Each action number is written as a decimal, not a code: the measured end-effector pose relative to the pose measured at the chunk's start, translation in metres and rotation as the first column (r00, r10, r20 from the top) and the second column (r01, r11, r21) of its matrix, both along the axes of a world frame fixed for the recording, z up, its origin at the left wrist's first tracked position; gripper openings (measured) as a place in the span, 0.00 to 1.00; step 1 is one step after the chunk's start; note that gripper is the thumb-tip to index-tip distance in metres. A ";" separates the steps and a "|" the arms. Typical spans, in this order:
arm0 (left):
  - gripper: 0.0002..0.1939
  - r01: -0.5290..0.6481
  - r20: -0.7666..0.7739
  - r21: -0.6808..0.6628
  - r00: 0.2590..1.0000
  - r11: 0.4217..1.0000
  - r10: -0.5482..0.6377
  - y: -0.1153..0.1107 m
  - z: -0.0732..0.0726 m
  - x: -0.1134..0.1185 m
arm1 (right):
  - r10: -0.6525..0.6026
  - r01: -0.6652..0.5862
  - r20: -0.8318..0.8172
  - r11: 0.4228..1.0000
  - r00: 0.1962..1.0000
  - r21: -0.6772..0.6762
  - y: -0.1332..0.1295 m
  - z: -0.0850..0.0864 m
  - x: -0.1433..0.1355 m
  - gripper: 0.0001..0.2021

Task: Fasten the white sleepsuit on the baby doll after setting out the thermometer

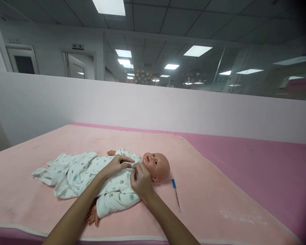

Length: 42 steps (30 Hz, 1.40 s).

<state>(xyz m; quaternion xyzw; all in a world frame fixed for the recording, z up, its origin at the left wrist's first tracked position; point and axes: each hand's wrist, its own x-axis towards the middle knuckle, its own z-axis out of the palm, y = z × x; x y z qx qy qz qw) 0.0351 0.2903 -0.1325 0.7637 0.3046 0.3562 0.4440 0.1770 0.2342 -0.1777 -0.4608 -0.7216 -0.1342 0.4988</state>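
Note:
A baby doll [160, 166] lies on its back, its bald head toward the right. It wears white printed baby clothes [76, 172] with long sleeves; the lower part spreads flat to the left. At the front of the chest, just below the neck, my left hand [119, 164] pinches the cloth with thumb and fingers. Close beside it, my right hand [142, 179] has its fingers bent together on the same front edge, near the doll's chin. The exact bit of cloth or fastener between the fingertips is partly hidden. One doll hand [92, 216] sticks out of the near sleeve.
A slim clear stick with a blue cap [176, 195] lies right of the doll's head. Beneath everything is a peach blanket [206, 200] over a pink mat [270, 170]. A low white wall [153, 105] with glass above it stands behind.

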 end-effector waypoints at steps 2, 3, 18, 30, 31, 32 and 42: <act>0.13 -0.015 -0.015 0.023 1.000 1.000 0.015 0.000 0.000 0.000 | 0.003 -0.003 -0.014 1.000 1.000 0.013 0.002 -0.001 0.000 0.07; 0.13 -0.017 -0.023 0.036 1.000 0.999 0.018 -0.001 0.000 0.000 | 0.008 -0.008 -0.021 1.000 1.000 0.022 0.003 -0.002 0.001 0.07; 0.16 0.012 -0.052 0.118 0.999 0.993 -0.006 -0.001 0.003 -0.001 | 0.068 -0.066 -0.117 0.998 0.991 0.024 0.009 -0.008 0.002 0.09; 0.12 0.007 -0.025 0.076 1.000 0.997 -0.005 -0.002 0.004 -0.003 | 0.064 -0.060 -0.157 0.998 0.986 0.028 0.007 -0.006 0.001 0.08; 0.12 0.009 -0.020 0.068 1.000 0.998 -0.008 -0.001 0.004 -0.003 | 0.070 -0.067 -0.161 0.997 0.985 0.024 0.007 -0.006 0.001 0.09; 0.12 0.009 -0.016 0.059 1.000 0.998 -0.008 -0.001 0.004 -0.002 | 0.075 -0.073 -0.163 0.997 0.984 0.019 0.007 -0.006 0.001 0.09; 0.10 0.096 0.022 0.011 0.995 0.995 -0.096 -0.003 0.006 -0.002 | 0.086 -0.085 -0.170 0.996 0.982 0.009 0.008 -0.008 0.001 0.09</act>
